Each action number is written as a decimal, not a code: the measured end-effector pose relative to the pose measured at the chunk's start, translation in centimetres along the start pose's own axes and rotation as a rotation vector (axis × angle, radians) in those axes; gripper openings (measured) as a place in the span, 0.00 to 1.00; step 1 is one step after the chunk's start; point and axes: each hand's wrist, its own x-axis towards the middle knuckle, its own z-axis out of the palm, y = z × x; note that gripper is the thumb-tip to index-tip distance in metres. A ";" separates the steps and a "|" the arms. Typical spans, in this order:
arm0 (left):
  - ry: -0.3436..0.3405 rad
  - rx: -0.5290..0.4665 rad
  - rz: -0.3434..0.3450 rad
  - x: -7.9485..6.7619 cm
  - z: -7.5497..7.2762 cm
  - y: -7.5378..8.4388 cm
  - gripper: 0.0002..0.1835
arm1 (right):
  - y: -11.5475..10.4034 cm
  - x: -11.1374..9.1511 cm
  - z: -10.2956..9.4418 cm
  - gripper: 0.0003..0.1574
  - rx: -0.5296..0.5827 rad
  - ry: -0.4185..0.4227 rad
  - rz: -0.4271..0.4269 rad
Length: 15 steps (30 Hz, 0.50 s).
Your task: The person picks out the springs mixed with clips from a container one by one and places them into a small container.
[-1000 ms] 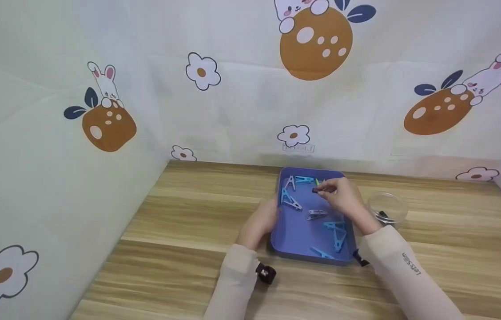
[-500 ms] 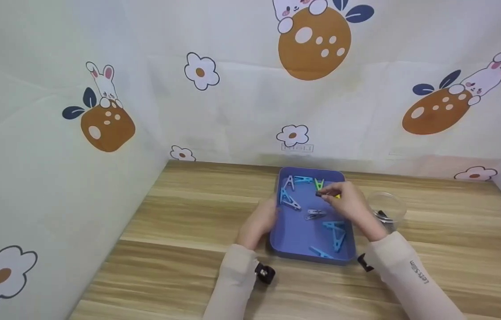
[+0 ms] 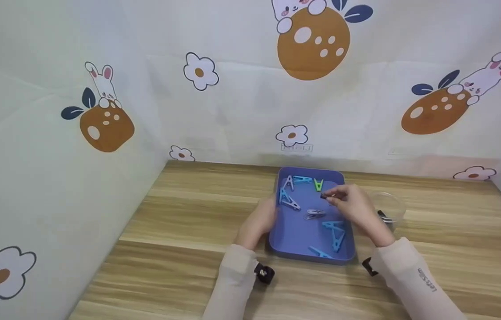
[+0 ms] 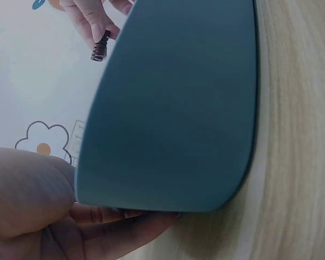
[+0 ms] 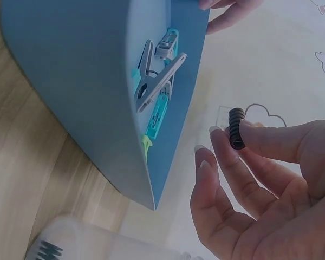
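Observation:
Thumb and fingers of my right hand (image 3: 353,206) pinch a small black coil spring (image 5: 236,128) above the right side of a blue tray (image 3: 292,238). Around the left rim of that tray my left hand (image 3: 259,218) grips, its fingers mostly hidden in the head view. Several clothespins lie inside: a green clothespin (image 3: 318,185) at the back, a blue clothespin (image 3: 302,179) beside it, and a grey clothespin (image 3: 315,213) near the middle. More blue clothespins (image 3: 335,234) lie toward the front right.
A clear round container (image 3: 390,205) with black coils inside stands on the wooden table (image 3: 188,222), right of the tray and partly behind my right hand. A printed cloth (image 3: 241,102) rises behind the table and at its sides.
My right hand has drawn back a little to the right and toward me with the black coil spring, uncovering the green clothespin. The left hand stays at the tray's rim.

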 end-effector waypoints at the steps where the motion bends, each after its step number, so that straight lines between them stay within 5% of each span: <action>1: 0.001 0.004 0.002 0.0 0.0 0.0 0.20 | 0.0 -0.1 -0.1 0.11 0.005 -0.001 0.000; 15: -0.009 0.018 -0.023 0.1 0.2 -0.1 0.20 | 0.1 -0.9 -0.9 0.12 0.040 0.019 0.003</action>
